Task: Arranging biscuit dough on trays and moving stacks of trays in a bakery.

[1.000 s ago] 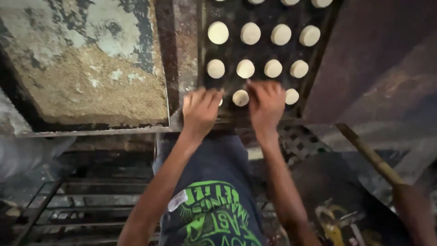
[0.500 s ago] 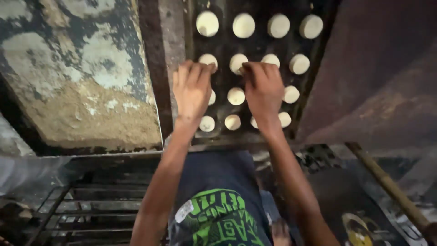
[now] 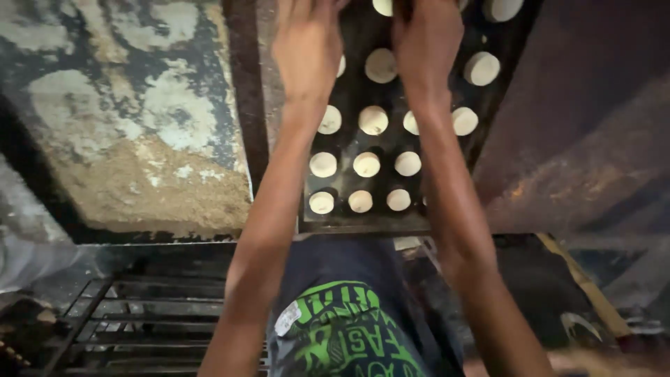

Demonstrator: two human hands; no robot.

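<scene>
A: Left to right?
B: Flour-caked worktop (image 3: 125, 139); left hand (image 3: 307, 42), flat, grasp unclear; dark baking tray (image 3: 363, 222) carrying rows of pale dough rounds (image 3: 366, 164); right hand (image 3: 427, 38), flat on the tray, grasp unclear.

The baking tray (image 3: 349, 167) was dark metal, matt and blackened, its raised front rim a shade greyer and dull. The dough rounds (image 3: 366, 164) on it looked pale, soft and matt, smooth on top with a faint floury bloom. Beside the tray, the worktop (image 3: 125, 139) was rough and patchy, crusted with dry tan flour and flaking grey-white residue. To the right, a big metal sheet (image 3: 579, 126) showed brown, rusty and rough, without shine. Below, the rack (image 3: 139, 314) was dark bare metal bars, dull. The shirt (image 3: 342, 328) was dark cloth carrying a glossy green print. A wooden handle (image 3: 579, 286) looked worn and matt.
</scene>
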